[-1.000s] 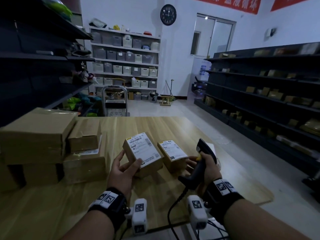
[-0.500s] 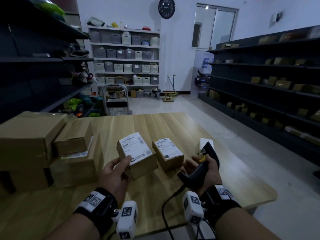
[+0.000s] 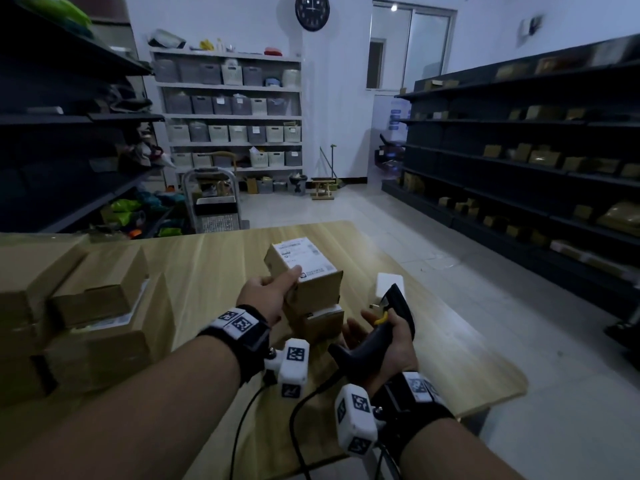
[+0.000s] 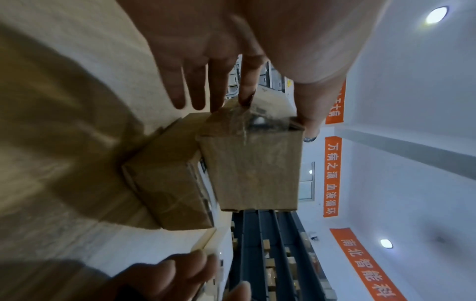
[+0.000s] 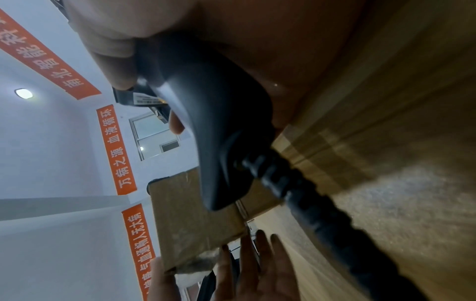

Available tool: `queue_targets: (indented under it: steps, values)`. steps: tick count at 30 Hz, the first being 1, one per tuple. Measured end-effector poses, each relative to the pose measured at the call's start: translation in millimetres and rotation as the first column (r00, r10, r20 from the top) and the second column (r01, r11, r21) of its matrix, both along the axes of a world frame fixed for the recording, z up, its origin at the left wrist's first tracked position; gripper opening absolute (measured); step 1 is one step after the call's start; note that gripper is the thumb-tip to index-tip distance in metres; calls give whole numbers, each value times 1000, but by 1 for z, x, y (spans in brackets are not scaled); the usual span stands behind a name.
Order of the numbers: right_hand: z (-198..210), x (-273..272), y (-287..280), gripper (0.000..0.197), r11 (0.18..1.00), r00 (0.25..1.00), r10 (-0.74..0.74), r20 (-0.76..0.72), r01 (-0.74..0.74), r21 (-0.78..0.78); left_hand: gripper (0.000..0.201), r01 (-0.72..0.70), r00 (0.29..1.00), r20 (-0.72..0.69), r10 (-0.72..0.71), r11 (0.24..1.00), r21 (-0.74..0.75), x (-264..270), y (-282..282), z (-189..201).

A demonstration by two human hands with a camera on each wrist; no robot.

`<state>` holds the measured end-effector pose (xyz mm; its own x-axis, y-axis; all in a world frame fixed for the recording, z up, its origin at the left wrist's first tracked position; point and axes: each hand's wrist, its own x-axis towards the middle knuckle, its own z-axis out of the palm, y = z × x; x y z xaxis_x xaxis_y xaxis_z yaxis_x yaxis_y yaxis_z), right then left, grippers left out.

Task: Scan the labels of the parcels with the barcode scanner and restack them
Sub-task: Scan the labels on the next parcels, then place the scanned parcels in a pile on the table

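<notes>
My left hand (image 3: 277,289) grips a small brown parcel (image 3: 304,271) by its near end, thumb on its white label. That parcel sits right over a second small labelled parcel (image 3: 320,323) on the wooden table (image 3: 214,258); whether they touch I cannot tell. The left wrist view shows the held parcel (image 4: 249,163) pinched between thumb and fingers (image 4: 247,85), with the lower parcel (image 4: 167,183) beside it. My right hand (image 3: 388,337) holds the black corded barcode scanner (image 3: 398,310) just right of the two parcels. In the right wrist view the scanner (image 5: 206,122) fills the middle.
Larger cardboard boxes (image 3: 86,306) are stacked on the table's left side. A small white device (image 3: 389,284) lies beyond the scanner. The table's right edge (image 3: 485,341) drops to the floor. Dark shelves (image 3: 519,168) with parcels line the right; a cart (image 3: 214,202) stands behind the table.
My left hand lifted the labelled parcel from the table and carried it right, over the second small parcel. The right hand still holds the scanner, a little lower.
</notes>
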<state>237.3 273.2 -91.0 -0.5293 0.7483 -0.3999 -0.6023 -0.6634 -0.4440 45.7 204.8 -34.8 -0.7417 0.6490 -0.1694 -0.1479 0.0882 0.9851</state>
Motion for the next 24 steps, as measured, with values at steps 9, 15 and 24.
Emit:
queue_targets:
  steps: [9,15,24]
  values:
    - [0,-1,2,47,1000,999,2,40,-2,9,123,70,986,153,-62,997,-44,-8,25,-4]
    - [-1,0,2,48,1000,996,-11,87,9,19,107,86,980,189,-70,993,-80,-4,22,0]
    - [1,0,1,47,999,994,-40,103,38,23,89,7,995,103,-6,1000,-11,-7,-23,-5]
